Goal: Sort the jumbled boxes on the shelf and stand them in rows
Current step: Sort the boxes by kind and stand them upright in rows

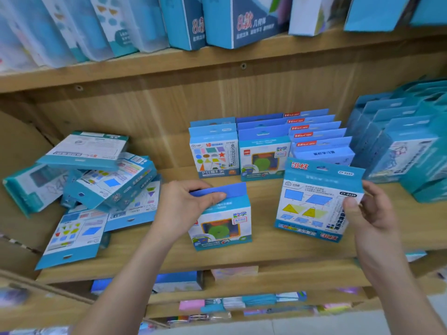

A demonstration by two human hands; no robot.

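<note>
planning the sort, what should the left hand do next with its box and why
Probably slide the green-circle box that the left hand grips by its top flap back and to the right, against the front of the matching row behind it. Both show the same green circle, and the held box stands upright, apart from that row.

Matt light wood-grain shelf [266, 257], glossy printed cardboard boxes [96, 180], translucent plastic packets [72, 32] above
</note>
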